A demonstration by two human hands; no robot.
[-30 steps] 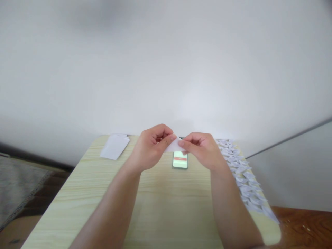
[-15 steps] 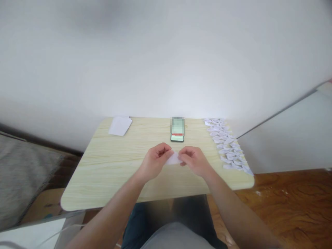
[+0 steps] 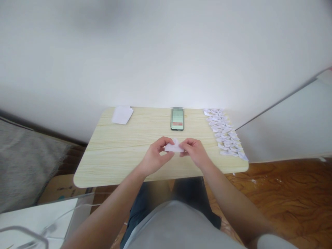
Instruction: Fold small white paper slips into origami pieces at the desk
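Note:
A small folded white paper (image 3: 174, 146) is pinched between both hands just above the light wooden table (image 3: 116, 152). My left hand (image 3: 155, 157) grips its left end with thumb and fingers closed. My right hand (image 3: 195, 152) holds the right end the same way. Beyond the hands, a phone (image 3: 177, 118) with a lit screen lies flat near the table's far edge.
Several small folded white paper pieces (image 3: 224, 136) lie in rows along the table's right side. A stack of white paper sheets (image 3: 122, 114) sits at the far left corner. A white wall stands behind the table; wooden floor shows at the right.
The view has tilted down and back, so the table and my lap show more. Both hands lowered toward the table with the paper still between them.

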